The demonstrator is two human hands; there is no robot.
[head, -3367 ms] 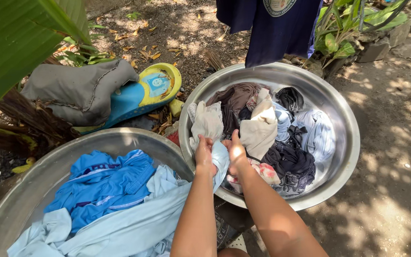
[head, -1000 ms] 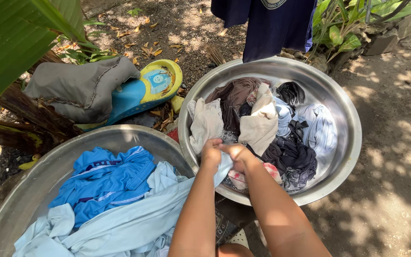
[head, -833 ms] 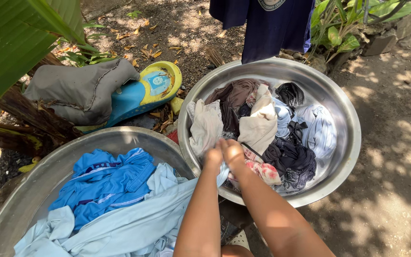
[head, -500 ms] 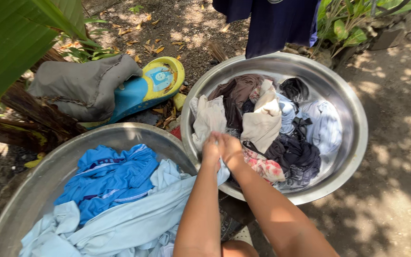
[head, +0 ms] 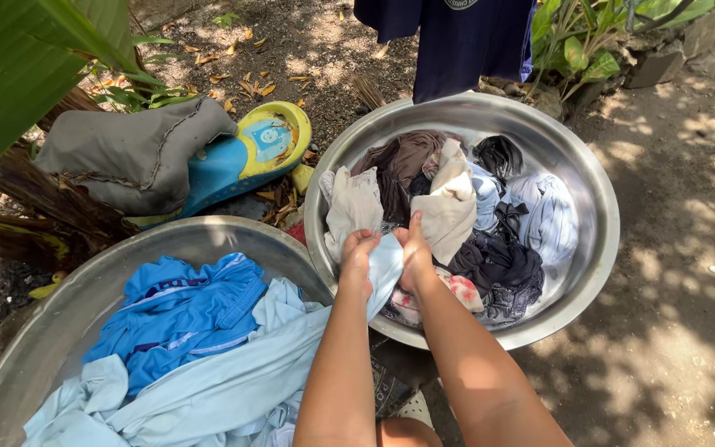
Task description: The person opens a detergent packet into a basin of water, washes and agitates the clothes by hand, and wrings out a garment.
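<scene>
Head view, looking down: a pale blue wet garment (head: 386, 269) is gripped between both hands over the near left rim of a large round steel basin (head: 597, 248). The left hand (head: 356, 258) is closed around the cloth from the left, and the right hand (head: 415, 252) is closed on it from the right, thumb raised; the two fists are held close together with a fold of the fabric pinched between them. From there the garment is draped down and to the left into a second round steel basin (head: 59, 314) at the near left, where it is spread beside a bright blue crumpled shirt (head: 179, 310). Inside the far basin a heap of mixed laundry is piled: a beige cloth (head: 448, 203), a brown garment (head: 403, 161), a white striped shirt (head: 548, 215) and black pieces (head: 498, 265), with a pink floral cloth (head: 461, 290) lying just beside the right wrist. On the ground at the far left, a blue and yellow plastic seat (head: 250, 157) is partly covered by a grey cloth (head: 130, 153). A dark navy garment (head: 457, 37) is hung beyond the far basin.
</scene>
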